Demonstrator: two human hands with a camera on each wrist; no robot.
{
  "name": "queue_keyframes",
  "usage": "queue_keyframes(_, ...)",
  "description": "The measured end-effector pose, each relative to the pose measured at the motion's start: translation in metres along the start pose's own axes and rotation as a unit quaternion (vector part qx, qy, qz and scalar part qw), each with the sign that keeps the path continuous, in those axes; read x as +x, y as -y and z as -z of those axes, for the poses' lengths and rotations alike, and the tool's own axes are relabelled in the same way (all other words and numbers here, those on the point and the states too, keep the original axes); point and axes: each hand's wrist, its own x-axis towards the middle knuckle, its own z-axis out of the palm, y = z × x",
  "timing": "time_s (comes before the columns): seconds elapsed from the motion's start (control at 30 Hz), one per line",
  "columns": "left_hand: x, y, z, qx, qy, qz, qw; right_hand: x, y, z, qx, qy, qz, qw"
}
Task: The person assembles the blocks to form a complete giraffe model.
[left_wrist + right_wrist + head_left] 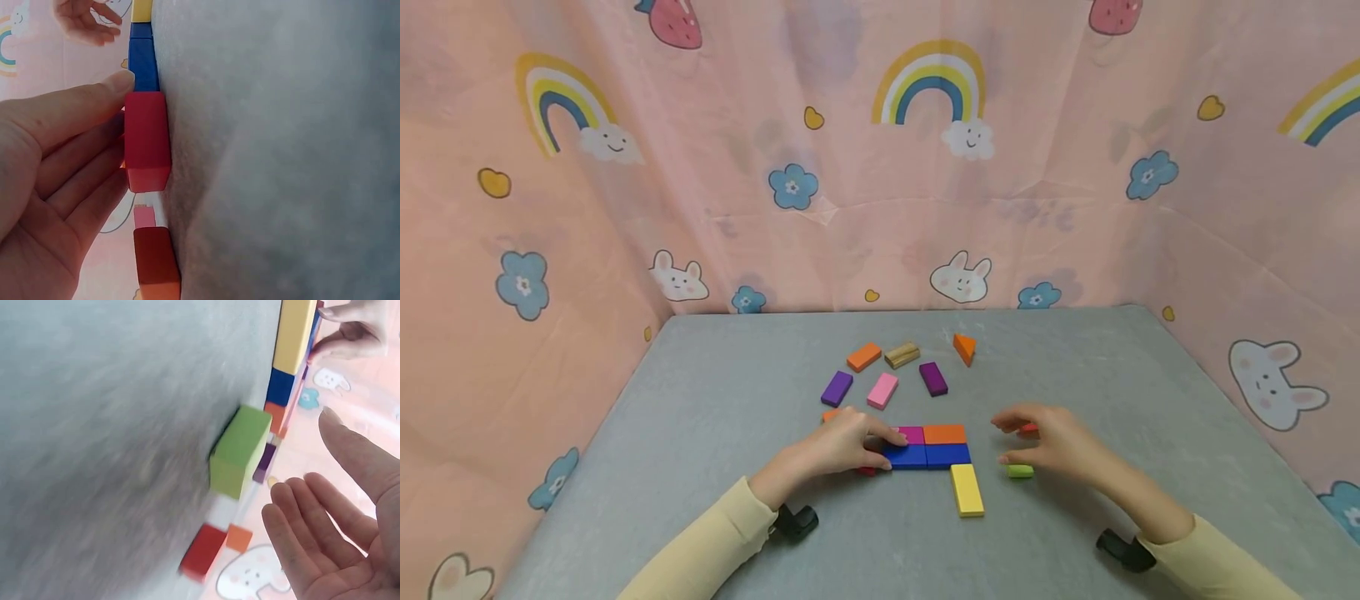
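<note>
blue rectangular blocks, set end to end on the grey tabletop, run along the near side of a magenta rectangular block and an orange rectangular block, while the left grip rests over their left end by a red rectangular block; whether it pinches anything i cannot tell. the right grip, empty with thumb and fingers apart, hovers near a light green rectangular block. to keep the edges flush, it seems best to steady the left end lightly and slide pieces in low, without knocking the yellow rectangular block at the near right corner.
</note>
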Motion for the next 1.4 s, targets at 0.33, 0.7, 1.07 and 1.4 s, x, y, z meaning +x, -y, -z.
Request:
queue_keyframes(0.33, 0.002, 0.001, -0.003, -0.002, 0.005, -0.01, 0.9999, 0.02, 0.011, -0.024, 0.037, 0.047, 0.006, 0.998)
queue_keyframes(0.7, 0.002, -0.001, -0.001, -0.001, 0.005, -0.008, 1.0, 0.024, 0.019, -0.027, -0.008, 0.086, 0.004, 0.996)
queue_keyframes(1.07, 0.005, -0.001, 0.001, -0.004, 0.013, -0.005, 0.9999, 0.028, 0.021, -0.024, -0.034, 0.102, 0.003, 0.994)
queue_keyframes(1.4, -0.002, 0.012, 0.015, -0.057, -0.053, -0.02, 0.9967, 0.03, 0.022, -0.024, -0.033, 0.105, 0.019, 0.994)
